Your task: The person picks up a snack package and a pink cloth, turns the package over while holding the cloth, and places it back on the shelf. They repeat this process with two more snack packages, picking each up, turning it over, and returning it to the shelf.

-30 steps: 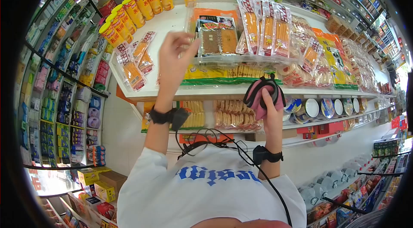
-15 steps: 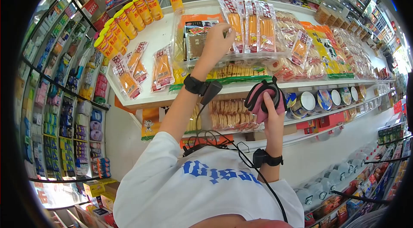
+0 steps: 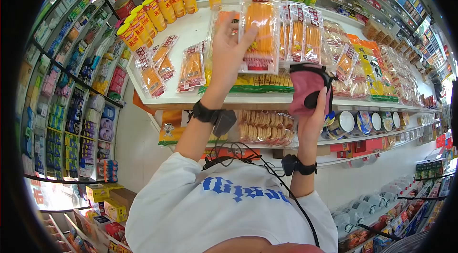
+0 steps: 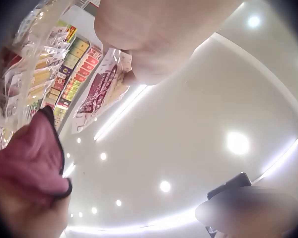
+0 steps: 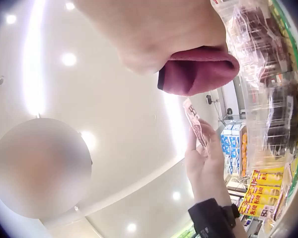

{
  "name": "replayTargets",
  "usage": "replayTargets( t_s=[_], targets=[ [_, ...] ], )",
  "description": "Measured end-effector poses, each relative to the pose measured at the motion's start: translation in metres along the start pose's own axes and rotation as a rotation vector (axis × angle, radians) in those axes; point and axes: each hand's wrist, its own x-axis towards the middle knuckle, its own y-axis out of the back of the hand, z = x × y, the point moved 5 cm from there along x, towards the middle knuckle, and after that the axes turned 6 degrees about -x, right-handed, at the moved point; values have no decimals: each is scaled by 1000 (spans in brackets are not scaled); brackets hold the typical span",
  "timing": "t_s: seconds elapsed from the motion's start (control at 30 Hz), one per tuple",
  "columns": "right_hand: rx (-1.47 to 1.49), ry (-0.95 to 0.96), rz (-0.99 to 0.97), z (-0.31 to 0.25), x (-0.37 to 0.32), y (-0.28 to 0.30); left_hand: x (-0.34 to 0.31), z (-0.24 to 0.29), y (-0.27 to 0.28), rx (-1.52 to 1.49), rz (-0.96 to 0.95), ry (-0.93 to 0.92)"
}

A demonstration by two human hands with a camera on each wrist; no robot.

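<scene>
My left hand (image 3: pixel 229 50) holds up a clear packet of orange snack sticks (image 3: pixel 261 28) above the plastic tray (image 3: pixel 229 74), thumb across its front. The packet stands nearly upright, its printed label (image 4: pixel 97 91) showing in the left wrist view. In my right hand (image 3: pixel 312 124), at the counter's front edge, I grip a pink cloth item with black edging (image 3: pixel 305 90); its folded opening (image 5: pixel 193 72) shows in the right wrist view. Similar packets (image 3: pixel 298 33) lean in the tray, right of the held one. Another such packet (image 3: pixel 193 68) lies left of the tray.
Yellow snack canisters (image 3: pixel 155 14) stand in a row along the counter's back left. Overlapping packets (image 3: pixel 150 76) lie at the counter's left end, bagged snacks (image 3: pixel 362 69) on the right. A lower shelf (image 3: pixel 405 126) holds round tubs. Black cables (image 3: pixel 238 148) hang before my shirt.
My left hand, empty a second ago, reached right to the packets in the tray and now has one lifted toward me. My right hand has raised the pink cloth item slightly and turned it.
</scene>
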Motion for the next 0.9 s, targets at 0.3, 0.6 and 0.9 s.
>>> replayTargets(
  t_s=[0.3,0.6,0.9],
  targets=[
    [-266,20,-321,4,-1,-80,-57,12,-4,44,-147,58],
    [-394,-66,-236,20,-22,-73,-65,20,20,-187,3,221],
    [-564,545,-491,-7,-47,-114,-90,0,-11,-316,91,281]
  ],
)
